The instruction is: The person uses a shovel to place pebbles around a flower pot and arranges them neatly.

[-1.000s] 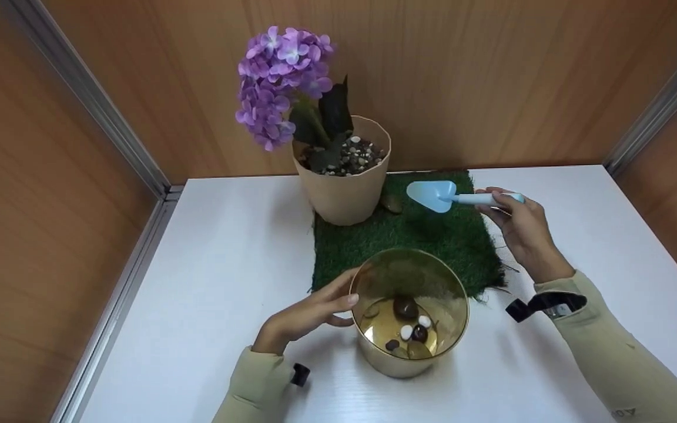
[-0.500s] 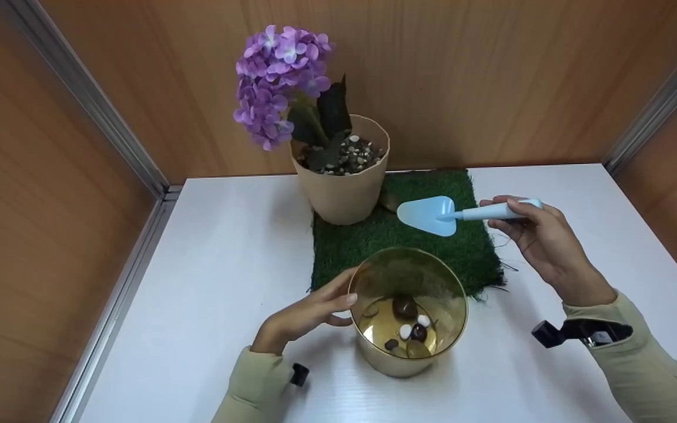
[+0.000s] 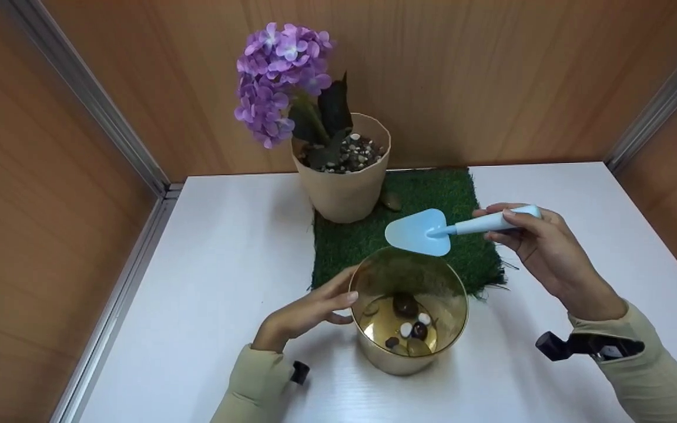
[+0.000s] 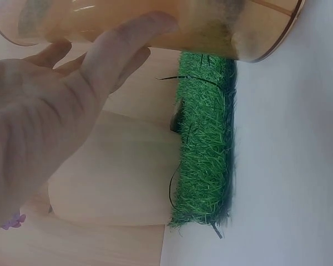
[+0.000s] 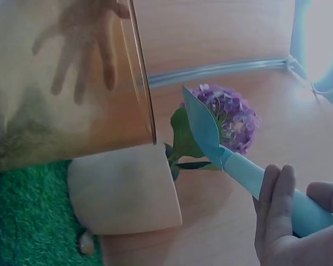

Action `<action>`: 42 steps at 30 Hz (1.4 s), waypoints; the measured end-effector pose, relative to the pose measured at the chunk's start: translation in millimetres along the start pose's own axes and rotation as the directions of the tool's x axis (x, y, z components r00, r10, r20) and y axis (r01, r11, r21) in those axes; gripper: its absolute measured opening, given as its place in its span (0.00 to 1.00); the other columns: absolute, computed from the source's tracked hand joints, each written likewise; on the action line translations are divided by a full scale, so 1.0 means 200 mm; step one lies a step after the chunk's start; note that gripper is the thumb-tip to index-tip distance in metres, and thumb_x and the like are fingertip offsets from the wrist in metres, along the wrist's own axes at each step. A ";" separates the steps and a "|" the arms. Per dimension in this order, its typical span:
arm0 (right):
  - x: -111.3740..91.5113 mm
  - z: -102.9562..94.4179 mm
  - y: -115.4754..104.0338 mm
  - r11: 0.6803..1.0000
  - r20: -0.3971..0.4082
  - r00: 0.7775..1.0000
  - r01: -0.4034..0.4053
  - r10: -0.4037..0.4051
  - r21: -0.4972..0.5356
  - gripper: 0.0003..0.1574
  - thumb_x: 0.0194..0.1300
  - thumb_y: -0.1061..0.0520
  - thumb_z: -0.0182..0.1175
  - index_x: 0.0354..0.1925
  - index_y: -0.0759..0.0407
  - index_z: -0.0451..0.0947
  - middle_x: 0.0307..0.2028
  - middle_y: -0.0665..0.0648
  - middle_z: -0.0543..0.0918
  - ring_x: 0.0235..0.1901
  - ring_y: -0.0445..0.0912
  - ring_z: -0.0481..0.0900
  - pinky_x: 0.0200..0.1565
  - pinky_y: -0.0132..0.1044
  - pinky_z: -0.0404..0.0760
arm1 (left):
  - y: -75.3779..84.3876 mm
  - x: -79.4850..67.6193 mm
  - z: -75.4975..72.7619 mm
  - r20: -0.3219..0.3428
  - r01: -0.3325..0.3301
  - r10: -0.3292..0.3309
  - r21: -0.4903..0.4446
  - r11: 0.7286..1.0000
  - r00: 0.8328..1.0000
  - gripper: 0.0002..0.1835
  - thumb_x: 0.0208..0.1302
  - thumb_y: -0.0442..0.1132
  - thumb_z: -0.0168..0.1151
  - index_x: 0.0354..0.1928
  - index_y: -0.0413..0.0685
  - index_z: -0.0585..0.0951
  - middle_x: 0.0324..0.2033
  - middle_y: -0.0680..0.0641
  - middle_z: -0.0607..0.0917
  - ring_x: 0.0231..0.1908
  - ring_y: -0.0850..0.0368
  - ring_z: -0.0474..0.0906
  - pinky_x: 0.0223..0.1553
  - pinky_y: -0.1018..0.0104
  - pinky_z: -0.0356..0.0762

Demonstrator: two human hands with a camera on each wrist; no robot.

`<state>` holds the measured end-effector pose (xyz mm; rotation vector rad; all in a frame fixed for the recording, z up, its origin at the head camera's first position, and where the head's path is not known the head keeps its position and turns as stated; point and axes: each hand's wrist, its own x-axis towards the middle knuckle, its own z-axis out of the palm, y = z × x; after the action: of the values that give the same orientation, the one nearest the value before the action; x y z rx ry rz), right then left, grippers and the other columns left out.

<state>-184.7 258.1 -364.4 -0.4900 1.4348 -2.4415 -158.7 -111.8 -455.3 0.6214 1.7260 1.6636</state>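
Observation:
In the head view, my left hand [image 3: 309,311] holds the left side of a see-through amber jar [image 3: 453,329], its thumb near the rim. Several dark, white and amber stones [image 3: 405,305] lie on the jar's bottom. Through its wall, the right wrist view shows spread left-hand fingers [image 5: 108,61]. My right hand [image 3: 556,258] pinches the handle of a light blue toy trowel [image 3: 418,231]. The trowel's blade points left, over the jar's far rim, and nothing shows on it.
Behind the jar lies a square of artificial grass [image 3: 344,247]. On its far left corner stands a beige pot [image 3: 344,200] with a purple flower [image 3: 282,76] and gravel. A brown stone [image 3: 391,201] sits beside the pot. Wooden panels [image 3: 491,76] enclose the white table [image 3: 227,252].
My right hand has come nearer and to the right, while the trowel's blade has swung left and nearer, from above the grass to the jar's far rim. Left hand and jar stay put.

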 end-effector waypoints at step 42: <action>-0.03 0.41 0.41 0.261 0.391 0.912 0.351 0.122 -0.899 0.14 0.63 0.61 0.58 0.47 0.51 0.81 0.48 0.45 0.80 0.45 0.37 0.78 0.43 0.31 0.78 | 0.00 0.01 0.01 -0.017 0.016 -0.016 -0.022 1.000 1.000 0.28 0.72 0.47 0.42 0.70 0.73 0.50 0.70 0.54 0.48 0.67 0.46 0.51 0.52 0.47 0.70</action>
<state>-140.0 157.0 -399.1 -1.2674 2.6122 -1.0027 -159.2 -109.5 -455.2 0.5836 1.7183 1.6788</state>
